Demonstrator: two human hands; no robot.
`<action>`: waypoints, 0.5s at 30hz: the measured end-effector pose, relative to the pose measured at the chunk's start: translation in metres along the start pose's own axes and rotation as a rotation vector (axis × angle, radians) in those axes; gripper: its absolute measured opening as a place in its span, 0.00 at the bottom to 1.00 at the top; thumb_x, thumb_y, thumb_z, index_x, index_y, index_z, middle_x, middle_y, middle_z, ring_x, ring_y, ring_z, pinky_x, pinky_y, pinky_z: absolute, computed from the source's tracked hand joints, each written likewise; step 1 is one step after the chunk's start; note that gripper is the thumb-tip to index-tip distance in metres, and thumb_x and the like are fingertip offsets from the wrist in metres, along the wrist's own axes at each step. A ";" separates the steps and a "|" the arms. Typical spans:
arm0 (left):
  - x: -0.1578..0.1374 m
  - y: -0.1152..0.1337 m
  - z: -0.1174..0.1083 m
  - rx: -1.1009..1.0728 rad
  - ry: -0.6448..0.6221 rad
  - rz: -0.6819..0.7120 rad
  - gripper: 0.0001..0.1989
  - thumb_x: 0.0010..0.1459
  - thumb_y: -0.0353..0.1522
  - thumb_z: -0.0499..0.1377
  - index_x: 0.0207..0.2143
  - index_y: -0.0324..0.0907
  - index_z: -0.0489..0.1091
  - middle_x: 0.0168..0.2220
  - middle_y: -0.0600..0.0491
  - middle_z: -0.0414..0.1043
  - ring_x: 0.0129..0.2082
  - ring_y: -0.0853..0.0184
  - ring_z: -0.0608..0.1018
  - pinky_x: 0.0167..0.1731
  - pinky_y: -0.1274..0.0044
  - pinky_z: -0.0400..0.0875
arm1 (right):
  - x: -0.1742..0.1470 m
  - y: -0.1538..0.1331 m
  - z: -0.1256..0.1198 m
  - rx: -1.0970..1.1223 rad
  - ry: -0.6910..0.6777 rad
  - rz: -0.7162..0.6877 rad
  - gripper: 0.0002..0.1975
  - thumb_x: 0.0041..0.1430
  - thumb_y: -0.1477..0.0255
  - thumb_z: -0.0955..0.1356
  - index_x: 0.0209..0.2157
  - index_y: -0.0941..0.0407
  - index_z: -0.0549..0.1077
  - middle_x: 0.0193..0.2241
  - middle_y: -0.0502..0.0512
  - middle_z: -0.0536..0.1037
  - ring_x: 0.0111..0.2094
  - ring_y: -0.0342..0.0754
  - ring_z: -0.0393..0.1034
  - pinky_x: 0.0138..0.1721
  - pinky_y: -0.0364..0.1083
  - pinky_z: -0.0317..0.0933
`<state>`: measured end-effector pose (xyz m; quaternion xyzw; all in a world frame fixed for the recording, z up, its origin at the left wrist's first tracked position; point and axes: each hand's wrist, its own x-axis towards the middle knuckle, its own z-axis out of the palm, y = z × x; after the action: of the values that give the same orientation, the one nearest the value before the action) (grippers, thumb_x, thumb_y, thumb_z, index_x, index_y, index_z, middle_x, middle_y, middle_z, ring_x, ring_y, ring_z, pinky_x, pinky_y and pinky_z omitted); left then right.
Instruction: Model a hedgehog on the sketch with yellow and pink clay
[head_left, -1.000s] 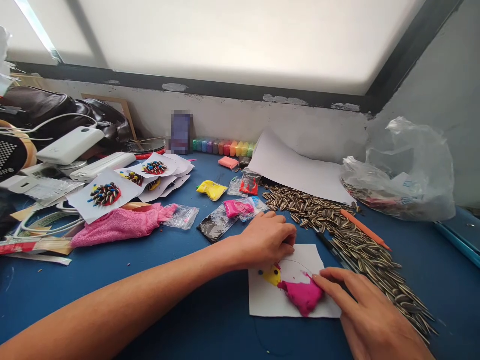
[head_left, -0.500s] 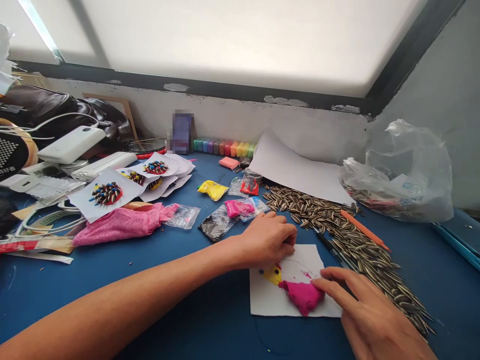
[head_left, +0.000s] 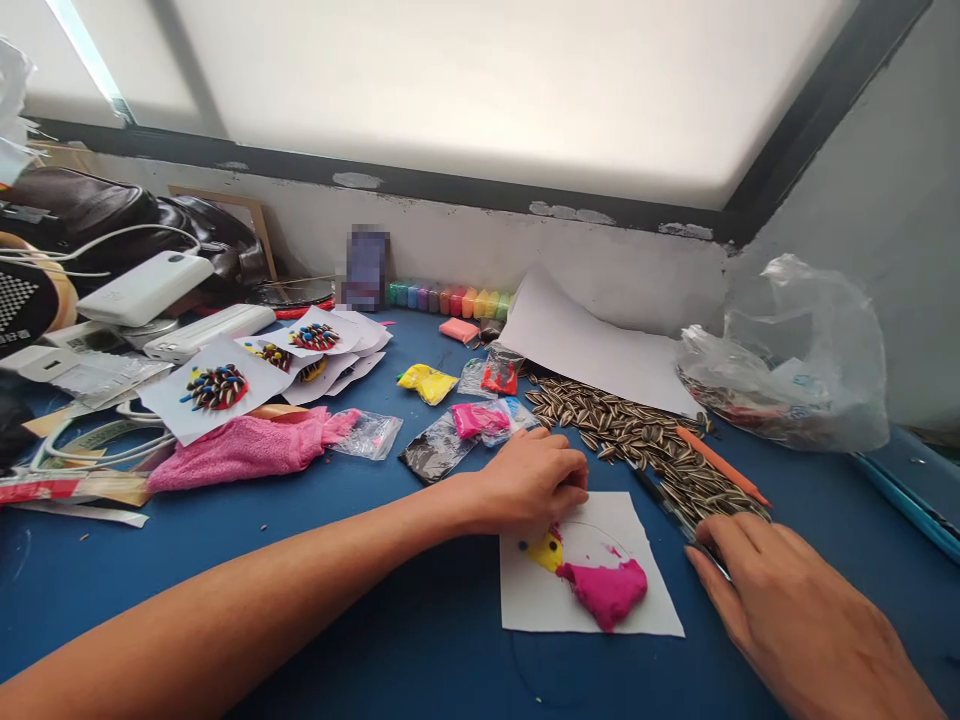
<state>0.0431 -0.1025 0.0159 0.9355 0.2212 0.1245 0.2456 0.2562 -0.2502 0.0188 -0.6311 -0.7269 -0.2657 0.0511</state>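
Note:
A square of white paper (head_left: 660, 600) lies on the blue table. On it are a pencilled curve, a yellow clay shape (head_left: 546, 552) with dark dots, and a smeared lump of magenta clay (head_left: 611, 592). My left hand (head_left: 536, 482) rests over the paper's upper left edge, fingers curled and pressed together; what they may hold is hidden. To the right of the paper, my right hand (head_left: 795, 600) has its thumb and fingers closed around the lower end of a dark pen (head_left: 664, 503). The pen lies along the pile of striped sunflower seeds (head_left: 645, 430).
Bags of yellow clay (head_left: 427, 382) and pink clay (head_left: 480, 418) lie beyond my left hand. An orange pen (head_left: 724, 465) lies on the seeds. Finished seed-and-clay cards (head_left: 217, 390), a pink cloth (head_left: 240, 455) and power banks are at left; a plastic bag (head_left: 810, 370) stands at right.
My right hand has left the magenta clay and moved right to the dark pen beside the seeds. My left hand stays at the paper's upper edge.

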 end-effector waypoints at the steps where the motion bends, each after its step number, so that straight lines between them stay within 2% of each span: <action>1: 0.000 -0.002 -0.001 -0.010 -0.012 0.014 0.06 0.61 0.30 0.55 0.33 0.40 0.71 0.35 0.54 0.72 0.37 0.67 0.71 0.42 0.75 0.62 | 0.000 0.001 0.003 0.000 -0.012 0.005 0.13 0.64 0.70 0.57 0.29 0.54 0.69 0.26 0.56 0.74 0.27 0.52 0.70 0.26 0.50 0.60; 5: 0.000 -0.005 -0.006 -0.075 -0.053 0.040 0.05 0.60 0.28 0.56 0.34 0.41 0.72 0.36 0.54 0.73 0.38 0.68 0.71 0.41 0.76 0.63 | 0.005 0.005 0.005 0.025 -0.039 -0.010 0.13 0.63 0.71 0.57 0.26 0.53 0.66 0.24 0.55 0.72 0.25 0.51 0.70 0.25 0.50 0.60; 10: -0.002 -0.002 -0.009 -0.089 -0.049 0.025 0.05 0.57 0.26 0.57 0.34 0.40 0.73 0.36 0.53 0.73 0.38 0.68 0.72 0.39 0.78 0.63 | 0.014 0.009 -0.003 -0.011 -0.003 -0.069 0.15 0.63 0.70 0.57 0.23 0.51 0.62 0.20 0.53 0.69 0.20 0.50 0.67 0.19 0.48 0.56; 13: -0.003 -0.002 -0.010 -0.093 -0.049 0.026 0.05 0.57 0.25 0.57 0.34 0.40 0.73 0.36 0.53 0.73 0.39 0.68 0.72 0.39 0.78 0.64 | 0.014 0.010 -0.008 -0.023 0.017 -0.022 0.17 0.65 0.68 0.55 0.23 0.51 0.62 0.17 0.52 0.67 0.17 0.50 0.66 0.17 0.47 0.54; 15: -0.002 -0.004 -0.010 -0.104 -0.051 0.030 0.06 0.57 0.25 0.57 0.34 0.40 0.73 0.37 0.53 0.74 0.39 0.68 0.73 0.39 0.78 0.65 | 0.013 0.010 -0.013 -0.009 0.044 0.040 0.18 0.67 0.66 0.53 0.29 0.53 0.68 0.18 0.54 0.69 0.18 0.51 0.66 0.18 0.48 0.55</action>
<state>0.0365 -0.0964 0.0226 0.9276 0.1939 0.1157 0.2977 0.2595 -0.2444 0.0384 -0.6398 -0.7116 -0.2817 0.0699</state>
